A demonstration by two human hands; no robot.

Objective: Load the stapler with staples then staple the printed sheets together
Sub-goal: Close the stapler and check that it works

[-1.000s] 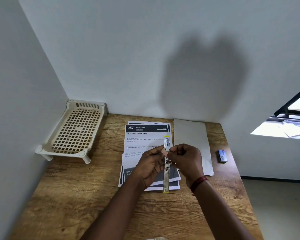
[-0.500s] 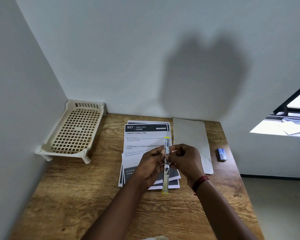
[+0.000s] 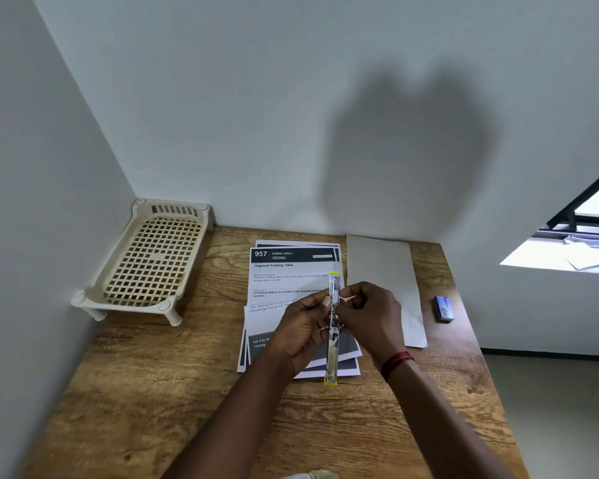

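The stapler (image 3: 332, 354) is swung open into one long metal strip with yellow tips and held lengthwise above the printed sheets (image 3: 284, 271), away from the person. That probably keeps its channel facing up for loading. The left hand (image 3: 301, 330) grips it at the hinge, fingers curled round the side. The right hand (image 3: 370, 316) pinches a pale strip (image 3: 347, 299) against the far half, likely staples, though it is too small to be sure. The sheets lie fanned on the bench (image 3: 153, 392), ready for stapling. The top one reads "957", "DINING AREA" and "Organize Folding Table". A blank sheet (image 3: 381, 264) lies just beside them. A small blue box (image 3: 443, 308), its label unreadable, sits farther right, and a lattice tray (image 3: 149, 264) stands in the left corner.
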